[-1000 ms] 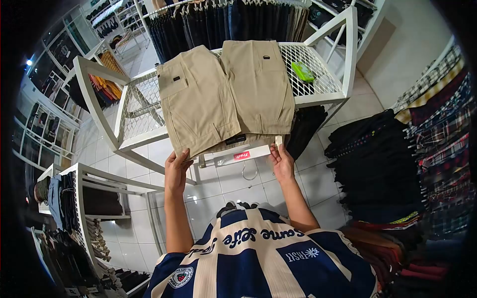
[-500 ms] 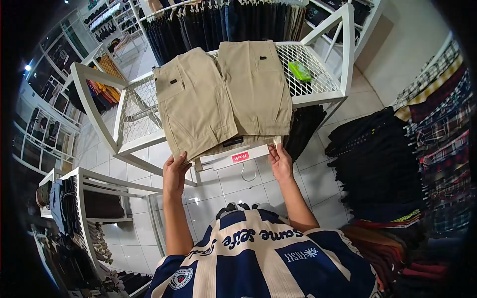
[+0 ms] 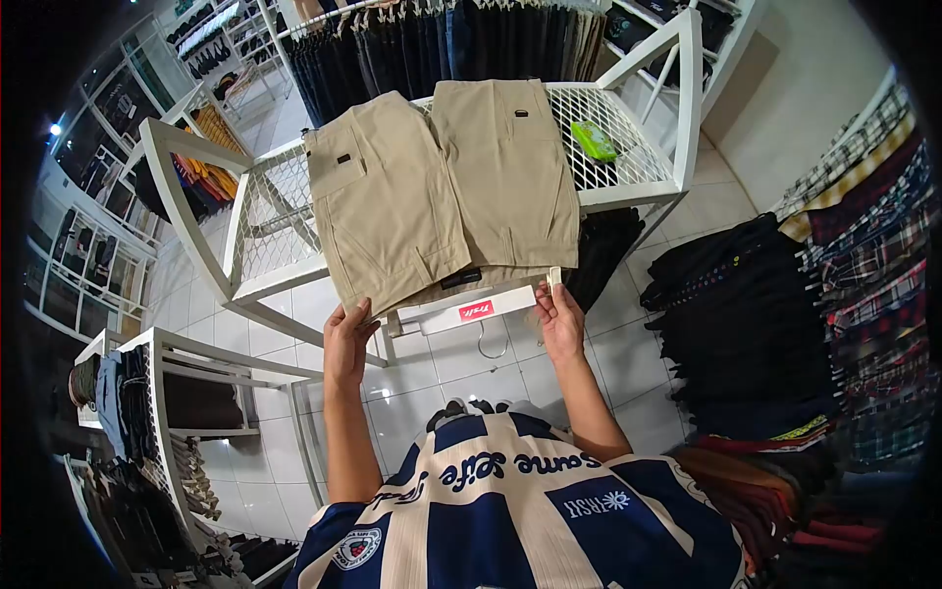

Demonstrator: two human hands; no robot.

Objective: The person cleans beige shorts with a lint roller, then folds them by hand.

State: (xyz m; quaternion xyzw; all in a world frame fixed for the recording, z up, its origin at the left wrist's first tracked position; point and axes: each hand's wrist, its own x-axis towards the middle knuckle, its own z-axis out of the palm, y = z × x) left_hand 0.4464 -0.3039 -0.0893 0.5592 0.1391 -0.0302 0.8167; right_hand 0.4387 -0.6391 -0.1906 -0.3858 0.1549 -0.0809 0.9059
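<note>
Beige cargo shorts [image 3: 392, 187] lie spread on a white mesh rack [image 3: 270, 211], waistband toward me and overhanging the near edge. My left hand [image 3: 348, 339] pinches the waistband's left corner, thumb on top. At the waistband's right end, my right hand [image 3: 559, 324] is closed around the end clip of a clothes hanger [image 3: 515, 300]; some of its fingers are blurred. The hanger has a white bar with a red label [image 3: 476, 310], and its metal hook [image 3: 493, 344] points toward me. Part of the hanger is hidden by the shorts and my fingers.
A green packet [image 3: 594, 141] lies on the mesh at the right. Dark trousers [image 3: 432, 54] hang behind the rack. Stacked dark garments [image 3: 736, 324] and plaid shirts [image 3: 878, 285] stand on the right. A lower white shelf [image 3: 157, 393] with clothes is at the left.
My right hand has shifted slightly right and toward me, and its fingers have changed position at the clip. The left hand and the shorts have barely moved.
</note>
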